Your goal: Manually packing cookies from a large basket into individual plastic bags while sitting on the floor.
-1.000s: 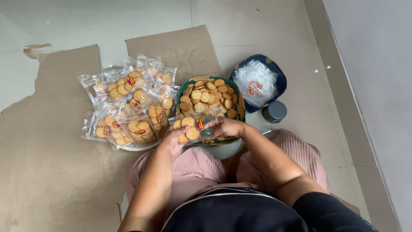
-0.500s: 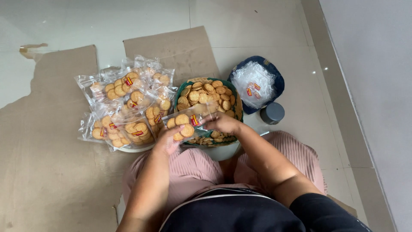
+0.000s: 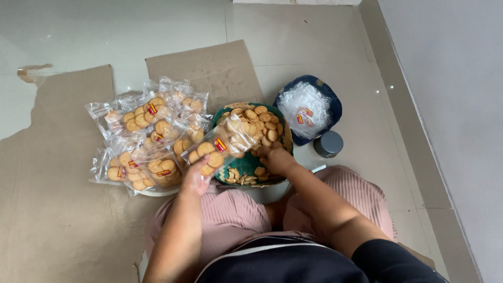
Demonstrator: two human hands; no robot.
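Flattened sheets of brown cardboard point(image 3: 63, 209) cover much of the pale tiled floor point(image 3: 105, 31), and the person sits on them with pink ribbed trousers point(image 3: 230, 220) showing at the knees. On the cardboard to the left lies a heap of filled clear plastic bags of round golden biscuits point(image 3: 146, 141), overlapping one another on a white tray whose rim shows below them. Just right of the heap stands a round green bowl point(image 3: 246, 165) loaded with loose round golden biscuits point(image 3: 259, 123). Behind it to the right sits a dark blue bag of empty clear plastic pouches point(image 3: 309, 107), with a small grey cylindrical lid point(image 3: 328, 143) just beside it. The left hand point(image 3: 196, 178) holds a clear plastic pouch partly filled with biscuits point(image 3: 219, 147) tilted over the bowl's left rim, thumb and fingers pinching its lower end. The right hand point(image 3: 277, 160) rests in the bowl among the loose biscuits, fingers curled down onto them; whether it grips any cannot be told.
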